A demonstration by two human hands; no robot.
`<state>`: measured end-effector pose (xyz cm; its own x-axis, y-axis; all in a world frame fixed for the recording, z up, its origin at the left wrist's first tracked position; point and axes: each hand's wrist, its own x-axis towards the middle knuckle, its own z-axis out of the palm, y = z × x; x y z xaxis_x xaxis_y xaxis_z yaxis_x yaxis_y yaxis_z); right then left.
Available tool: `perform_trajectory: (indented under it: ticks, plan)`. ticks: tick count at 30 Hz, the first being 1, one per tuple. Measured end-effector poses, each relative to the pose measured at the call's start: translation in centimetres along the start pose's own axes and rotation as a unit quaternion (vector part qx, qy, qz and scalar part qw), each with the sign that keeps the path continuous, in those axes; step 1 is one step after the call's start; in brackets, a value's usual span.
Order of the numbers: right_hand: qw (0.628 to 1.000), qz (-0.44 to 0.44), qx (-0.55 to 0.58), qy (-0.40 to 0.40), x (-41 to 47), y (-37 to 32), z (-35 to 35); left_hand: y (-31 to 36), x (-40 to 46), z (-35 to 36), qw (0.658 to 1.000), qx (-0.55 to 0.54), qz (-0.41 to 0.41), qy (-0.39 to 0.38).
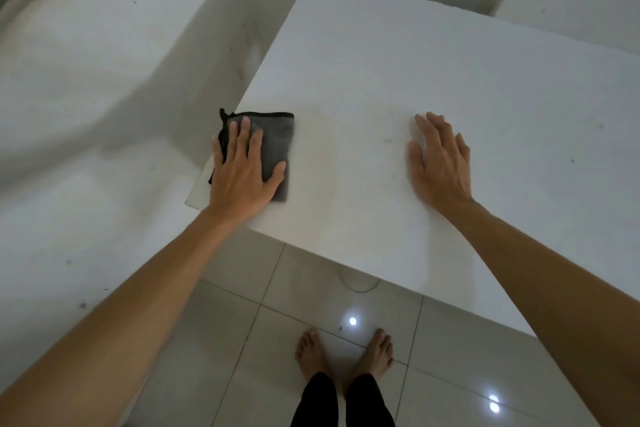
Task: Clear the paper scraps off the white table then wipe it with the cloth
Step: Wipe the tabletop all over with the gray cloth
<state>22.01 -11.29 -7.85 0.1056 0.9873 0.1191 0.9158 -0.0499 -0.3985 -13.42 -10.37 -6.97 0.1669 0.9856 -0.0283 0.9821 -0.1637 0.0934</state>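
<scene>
A folded grey cloth (pixel 275 142) with a black hem lies at the near left corner of the white table (pixel 398 62), partly over the left edge. My left hand (pixel 242 170) presses flat on the cloth with straight, spread fingers. My right hand (pixel 441 159) rests flat on the table top to the right, fingers straight, holding nothing. I see no paper scraps on the table; only a few tiny dark specks show near its right side.
A white wall (pixel 104 80) runs close along the table's left side. Pale floor tiles (pixel 277 288) and my bare feet (pixel 346 354) are below the table's near edge. A thin white cable loop (pixel 360 284) hangs under that edge.
</scene>
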Motion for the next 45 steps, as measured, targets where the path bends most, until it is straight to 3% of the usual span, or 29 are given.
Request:
perform_trajectory:
  ticks: [9,12,20,23,25,26,28,30,31,33,37,40,45]
  plan:
    - [0.998,0.058,-0.001,0.024,0.9,2.6,-1.2,1.4,0.9,1.4,0.998,-0.02,-0.031,0.042]
    - [0.998,0.057,-0.005,0.019,1.0,2.9,-1.2,3.5,0.5,1.6,0.996,-0.054,0.0,0.074]
    - [0.998,0.062,-0.006,0.017,0.7,2.7,-0.6,13.1,-6.6,2.3,0.947,-0.164,0.272,0.044]
    - [0.998,0.061,-0.009,0.018,0.9,2.6,-0.7,15.0,-9.1,2.1,0.85,-0.089,0.517,0.037]
    - [0.998,0.059,-0.009,0.018,0.9,2.7,-0.7,14.3,-7.8,1.0,0.815,-0.068,0.569,0.079]
    - [0.998,0.057,-0.009,0.019,0.9,2.7,-0.7,13.9,-6.4,0.5,0.82,-0.07,0.554,0.125]
    - [0.998,0.056,-0.009,0.019,0.9,2.8,-0.7,12.1,-2.4,-0.6,0.877,-0.127,0.432,0.17]
    - [0.998,0.058,-0.006,0.016,1.0,2.8,-0.7,9.1,1.8,-1.3,0.942,-0.218,0.22,0.13]
    - [0.998,0.059,-0.005,0.016,1.0,2.7,-0.7,7.3,3.6,-1.2,0.962,-0.208,0.13,0.121]
    - [0.998,0.061,-0.006,0.018,1.0,2.7,-0.7,4.7,5.9,-0.5,0.986,-0.142,0.035,0.079]
    - [0.998,0.064,-0.011,0.016,1.0,2.7,-0.6,4.7,4.9,1.7,0.998,-0.026,0.058,0.028]
    - [0.998,0.063,-0.014,0.012,1.0,2.9,-0.5,6.1,3.2,1.9,0.996,-0.002,0.089,0.016]
    - [0.998,0.057,-0.006,0.008,1.0,3.0,-0.6,11.2,-2.2,1.4,0.963,0.001,0.27,-0.006]
